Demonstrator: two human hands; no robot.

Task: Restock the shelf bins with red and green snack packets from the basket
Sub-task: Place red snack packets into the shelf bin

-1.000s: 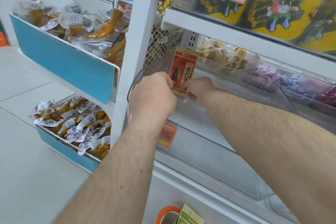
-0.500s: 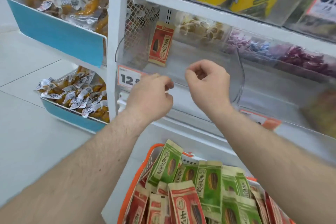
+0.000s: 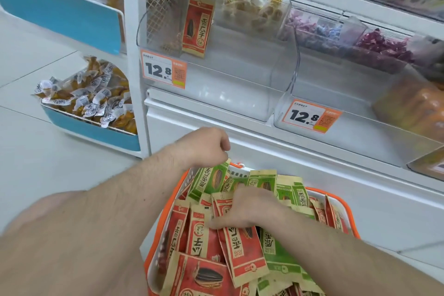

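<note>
Below shelf bins (image 3: 216, 94), right hand (image 3: 242, 211) spread on basket's (image 3: 346, 202) red packets (image 3: 242, 247); left hand (image 3: 206, 146) pinches green packet (image 3: 209, 180).

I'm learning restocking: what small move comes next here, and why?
Probably close the right hand on a red packet in the basket and lift it: the clear bin holds only one red packet.

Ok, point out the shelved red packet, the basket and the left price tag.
Red packet (image 3: 197, 25), head view, front face.
Basket (image 3: 346, 202), head view, orange rim.
Price tag (image 3: 158, 70), head view, printed digits.
</note>
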